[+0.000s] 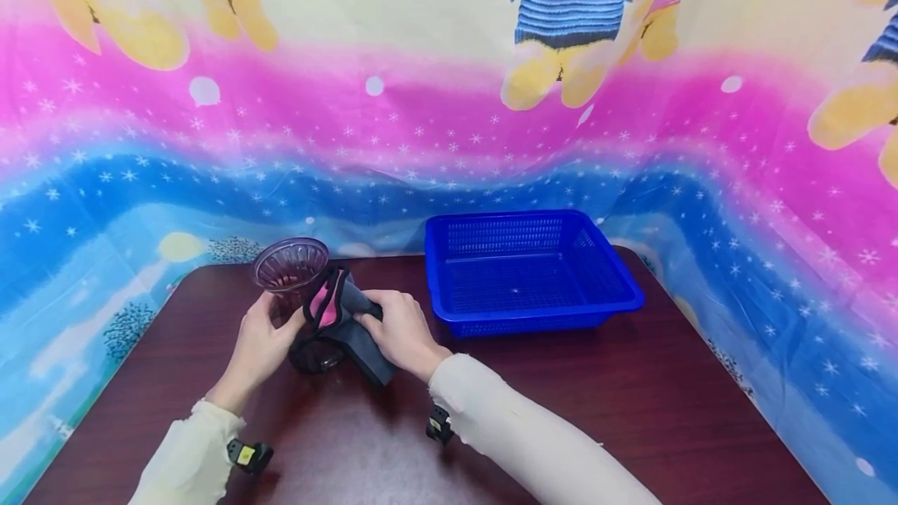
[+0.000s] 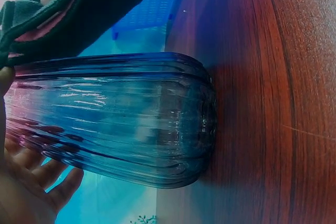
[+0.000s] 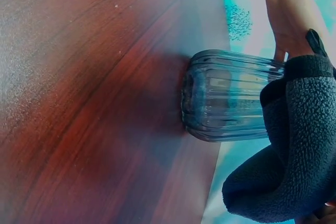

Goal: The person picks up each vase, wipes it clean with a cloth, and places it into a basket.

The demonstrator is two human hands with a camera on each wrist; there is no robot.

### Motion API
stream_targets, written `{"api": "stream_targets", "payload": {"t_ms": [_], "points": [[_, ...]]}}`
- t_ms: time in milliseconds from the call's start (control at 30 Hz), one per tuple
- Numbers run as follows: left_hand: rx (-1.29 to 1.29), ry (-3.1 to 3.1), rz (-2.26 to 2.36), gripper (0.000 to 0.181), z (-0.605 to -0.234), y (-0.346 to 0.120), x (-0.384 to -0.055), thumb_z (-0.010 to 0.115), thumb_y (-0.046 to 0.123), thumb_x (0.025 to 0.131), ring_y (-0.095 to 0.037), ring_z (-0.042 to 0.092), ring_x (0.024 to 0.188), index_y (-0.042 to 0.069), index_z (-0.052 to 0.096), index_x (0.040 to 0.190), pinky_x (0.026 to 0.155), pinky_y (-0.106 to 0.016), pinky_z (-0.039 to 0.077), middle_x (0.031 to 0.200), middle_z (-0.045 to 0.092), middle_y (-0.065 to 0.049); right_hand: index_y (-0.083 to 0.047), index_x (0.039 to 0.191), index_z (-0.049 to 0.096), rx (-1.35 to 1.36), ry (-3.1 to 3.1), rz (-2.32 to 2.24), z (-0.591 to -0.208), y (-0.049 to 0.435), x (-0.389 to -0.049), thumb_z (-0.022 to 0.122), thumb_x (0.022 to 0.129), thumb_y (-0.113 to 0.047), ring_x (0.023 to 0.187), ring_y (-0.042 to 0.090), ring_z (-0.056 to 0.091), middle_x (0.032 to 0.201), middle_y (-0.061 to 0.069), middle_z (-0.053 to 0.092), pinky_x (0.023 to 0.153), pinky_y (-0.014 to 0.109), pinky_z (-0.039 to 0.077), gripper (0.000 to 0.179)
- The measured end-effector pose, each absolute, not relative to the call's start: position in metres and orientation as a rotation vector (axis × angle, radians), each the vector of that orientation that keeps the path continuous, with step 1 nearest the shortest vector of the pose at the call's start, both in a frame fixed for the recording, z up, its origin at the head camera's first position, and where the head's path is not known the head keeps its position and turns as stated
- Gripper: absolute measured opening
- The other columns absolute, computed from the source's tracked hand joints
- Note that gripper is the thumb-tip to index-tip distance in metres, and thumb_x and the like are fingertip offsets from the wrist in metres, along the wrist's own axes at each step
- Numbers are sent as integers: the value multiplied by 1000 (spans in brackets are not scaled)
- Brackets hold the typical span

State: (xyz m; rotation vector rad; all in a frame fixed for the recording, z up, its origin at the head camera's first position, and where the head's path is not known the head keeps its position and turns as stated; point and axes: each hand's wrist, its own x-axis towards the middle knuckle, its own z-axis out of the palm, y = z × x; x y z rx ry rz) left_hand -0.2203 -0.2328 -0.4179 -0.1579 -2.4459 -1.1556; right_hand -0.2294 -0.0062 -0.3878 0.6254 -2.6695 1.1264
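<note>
On the left of the dark-red wooden table (image 1: 631, 396), my left hand (image 1: 263, 337) curls its fingers round an upright, ribbed, purplish glass vase (image 2: 121, 121), and my right hand (image 1: 403, 330) grips a dark-grey-and-pink fleecy cloth (image 1: 358, 345) beside it.

No lettering can be read in any view. The yellow label (image 1: 245, 455) on the left wrist's black camera (image 1: 262, 458) is too small to read.

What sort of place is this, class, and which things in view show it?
Probably a makeshift indoor recording corner, though I can't be certain: cartoon-printed fabric hangs around a dark wood-look table, and small wrist-worn black devices look like cameras.
</note>
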Motion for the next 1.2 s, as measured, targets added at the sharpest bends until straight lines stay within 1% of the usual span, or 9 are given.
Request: {"api": "stream_targets", "payload": {"t_ms": [233,300,400,533,633,833,933,1000,1200], "points": [[-141,-2467,-1140,40,-417,-232,-219,68,26,97,15,51,87,3,59,128,77,-7,42,108,72,-20,-25,120,75,633,-2703,1082,-395,-9,-231,72,94,-23,78,7,66,102,-3,78,67,20,50,26],[-132,-2476,-1131,39,-418,-232,-219,67,27,97,8,55,89,3,59,128,78,-9,43,109,72,-19,-26,120,75,632,-2713,1083,-397,-10,-230,72,94,-24,77,7,65,102,-3,78,66,19,49,26],[-121,-2482,-1125,41,-418,-231,-219,66,28,98,-9,62,95,3,59,129,80,-12,45,112,72,-20,-26,120,75,630,-2724,1077,-400,-10,-230,72,94,-24,77,7,66,102,-3,78,66,19,50,26],[-106,-2480,-1135,43,-417,-230,-218,66,30,98,-27,65,101,2,58,130,80,-14,45,115,71,-22,-26,119,75,638,-2737,1069,-404,-9,-229,72,94,-23,74,6,64,100,-4,78,64,19,49,26],[-91,-2481,-1144,45,-417,-230,-218,67,32,97,-22,64,98,2,59,129,79,-12,44,115,71,-22,-25,117,76,646,-2751,1069,-408,-9,-229,72,94,-23,71,6,62,98,-4,78,62,19,47,24],[-85,-2484,-1160,45,-416,-230,-217,68,33,97,5,55,91,3,59,129,79,-8,43,117,71,-21,-20,114,75,651,-2801,1036,-419,-11,-229,73,93,-23,69,6,61,95,-3,77,60,19,46,22],[-86,-2480,-1159,45,-416,-230,-216,68,33,97,8,54,90,3,59,129,79,-8,43,117,71,-21,-18,112,74,642,-2830,1024,-423,-13,-229,75,92,-22,72,7,62,96,-2,77,63,20,48,21],[-88,-2475,-1153,45,-417,-230,-216,68,32,97,1,58,93,3,59,129,79,-8,43,117,71,-21,-17,111,74,639,-2846,1018,-425,-14,-229,76,91,-22,73,8,63,97,-1,77,64,21,49,21],[-111,-2471,-1149,47,-418,-230,-218,67,31,97,-33,68,105,2,56,132,81,-11,44,120,70,-24,-15,110,73,662,-2894,963,-430,-15,-226,78,89,-21,77,9,64,97,-1,76,67,22,50,22]]}}
